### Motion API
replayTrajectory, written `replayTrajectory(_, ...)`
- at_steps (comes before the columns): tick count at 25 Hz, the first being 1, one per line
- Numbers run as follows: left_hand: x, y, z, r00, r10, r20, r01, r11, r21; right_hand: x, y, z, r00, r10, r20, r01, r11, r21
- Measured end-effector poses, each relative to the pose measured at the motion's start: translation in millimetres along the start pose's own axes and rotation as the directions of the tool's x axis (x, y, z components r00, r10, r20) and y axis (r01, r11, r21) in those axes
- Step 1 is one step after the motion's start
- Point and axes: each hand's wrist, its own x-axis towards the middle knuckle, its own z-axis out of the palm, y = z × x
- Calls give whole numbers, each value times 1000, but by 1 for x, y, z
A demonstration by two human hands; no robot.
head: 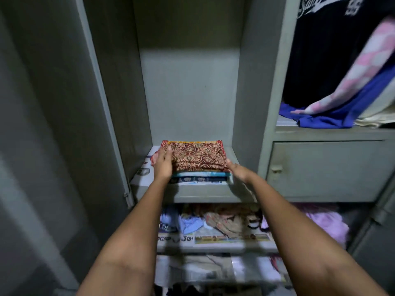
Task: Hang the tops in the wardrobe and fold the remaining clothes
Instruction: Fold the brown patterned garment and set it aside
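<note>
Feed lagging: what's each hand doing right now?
Left hand: open, fingers flat against the folded stack's left edge.
Right hand: open, touching its right edge.

Person: two forearms in view, both bare from the lower frame edge to the wrists; no sleeve edge visible. Left hand (pixel 163 162) bare: no glove, ring or watch discernible. Right hand (pixel 239 170) likewise bare at wrist and fingers. No markings or wearables seen.

A grey metal wardrobe (pixel 119 86) stands open in dim light; newspaper (pixel 233 239) lines its lower shelf.
</note>
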Motion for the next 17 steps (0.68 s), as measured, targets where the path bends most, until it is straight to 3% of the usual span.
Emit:
replayTrajectory(1, -21, 9, -4, 998, -33, 58, 42, 986, -164, -23, 3, -5, 1000, -15, -10, 15, 999, 30)
replayTrajectory(3, -67, 30, -6, 978, -51, 201, 115, 941, -319, -80, 5, -13, 999, -36, -30, 39, 993, 109)
replayTrajectory(9, -203, 74, 17, 896, -59, 441, 210, 930, -302, -218, 47, -49, 990, 46, -136, -5, 959, 282)
replayTrajectory(17, -290, 158, 63, 807, 73, 586, 152, 934, -325, -376, 77, -125, 931, 117, -345, 69, 873, 482)
